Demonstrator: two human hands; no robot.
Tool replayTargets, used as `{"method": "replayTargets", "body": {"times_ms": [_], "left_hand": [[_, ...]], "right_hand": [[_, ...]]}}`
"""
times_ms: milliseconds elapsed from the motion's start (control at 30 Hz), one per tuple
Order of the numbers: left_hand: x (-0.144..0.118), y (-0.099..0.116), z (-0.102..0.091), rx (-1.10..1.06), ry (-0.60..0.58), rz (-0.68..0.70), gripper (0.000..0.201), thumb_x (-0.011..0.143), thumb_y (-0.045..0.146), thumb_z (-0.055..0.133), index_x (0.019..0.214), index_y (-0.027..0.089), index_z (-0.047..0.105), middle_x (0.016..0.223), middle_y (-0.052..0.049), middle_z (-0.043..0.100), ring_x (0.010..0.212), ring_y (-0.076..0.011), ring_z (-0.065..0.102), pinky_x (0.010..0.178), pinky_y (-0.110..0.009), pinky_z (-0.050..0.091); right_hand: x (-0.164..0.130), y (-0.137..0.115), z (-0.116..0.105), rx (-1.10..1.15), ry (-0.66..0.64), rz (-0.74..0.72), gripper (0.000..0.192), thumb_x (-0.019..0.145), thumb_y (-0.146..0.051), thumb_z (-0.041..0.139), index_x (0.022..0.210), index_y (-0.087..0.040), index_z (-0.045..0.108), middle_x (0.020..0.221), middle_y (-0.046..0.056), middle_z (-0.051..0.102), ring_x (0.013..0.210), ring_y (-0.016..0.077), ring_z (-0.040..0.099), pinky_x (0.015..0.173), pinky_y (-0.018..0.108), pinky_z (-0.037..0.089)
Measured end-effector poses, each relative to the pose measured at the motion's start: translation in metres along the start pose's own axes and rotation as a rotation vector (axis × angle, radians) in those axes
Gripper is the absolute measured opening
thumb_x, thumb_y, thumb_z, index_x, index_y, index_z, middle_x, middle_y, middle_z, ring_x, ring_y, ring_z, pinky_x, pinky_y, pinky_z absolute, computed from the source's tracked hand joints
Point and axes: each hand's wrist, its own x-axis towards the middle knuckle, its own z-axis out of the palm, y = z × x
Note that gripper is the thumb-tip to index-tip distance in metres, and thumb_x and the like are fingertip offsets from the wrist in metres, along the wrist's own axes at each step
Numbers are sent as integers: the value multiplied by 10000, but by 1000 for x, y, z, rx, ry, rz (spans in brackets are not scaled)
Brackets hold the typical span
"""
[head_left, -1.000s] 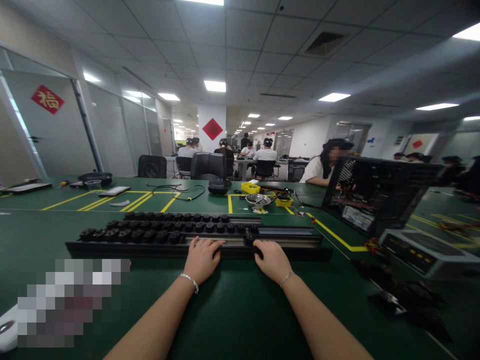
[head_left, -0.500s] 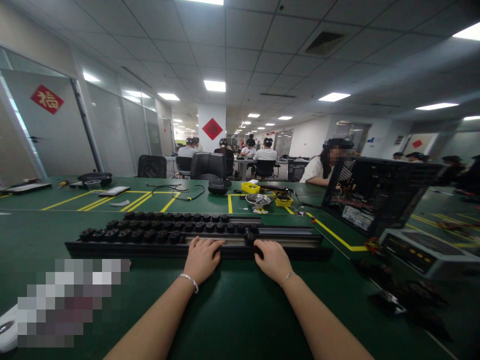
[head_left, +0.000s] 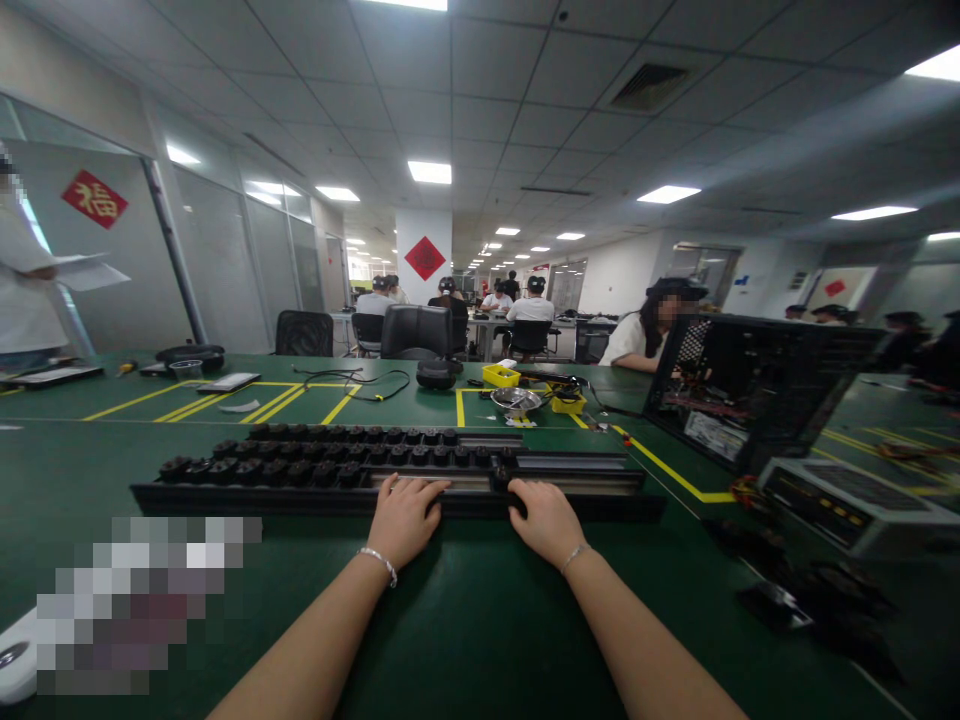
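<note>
Several long black track rails [head_left: 420, 508] lie side by side across the green table in front of me. Rows of round black socket-like modules [head_left: 322, 474] fill their left stretches. My left hand [head_left: 405, 520] lies over the nearest rail with its fingers apart, the fingertips on its bare pale channel [head_left: 465, 482]. On the same rail a lone round black module [head_left: 501, 478] sits apart from the row. My right hand [head_left: 549, 522] rests just right of that module, fingertips at its side and thumb spread away; I see no grip around it.
An opened computer case [head_left: 757, 390] and a grey power supply box [head_left: 862, 500] stand on the right. Beyond the rails are a metal bowl [head_left: 516, 400], a yellow bin [head_left: 500, 375] and black cables [head_left: 367, 382]. A blurred-out item with a white end [head_left: 19, 655] lies at lower left.
A person in white holding papers has come into view at the far left. Both my hands and the rails look unmoved.
</note>
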Motion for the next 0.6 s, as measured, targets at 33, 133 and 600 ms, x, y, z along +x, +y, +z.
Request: {"method": "replayTargets", "body": {"times_ms": [33,133,600], "left_hand": [[0,0,0,0,-2,-1,325,828,283,422,1113,351,561,975,17,654,969,-178,545,1024,-453,219],[0,0,-1,-1,-6,-5,326,830,287,420,1116,351,560,979,14,654,970,-178,545,1027,-453,215],[1,1,0,-4,5,-8,324,821,281,430,1104,356,569,976,17,654,973,-177,548,1027,-450,217]], "right_hand": [[0,0,0,3,0,1,209,786,-223,491,980,-223,568,888,26,636,876,168,551,825,279,340],[0,1,1,6,5,7,203,785,-224,488,972,-222,566,883,23,634,868,166,553,817,277,346],[-2,2,-3,1,1,39,211,790,-280,492,981,-240,572,883,18,655,863,174,567,830,306,339]]}}
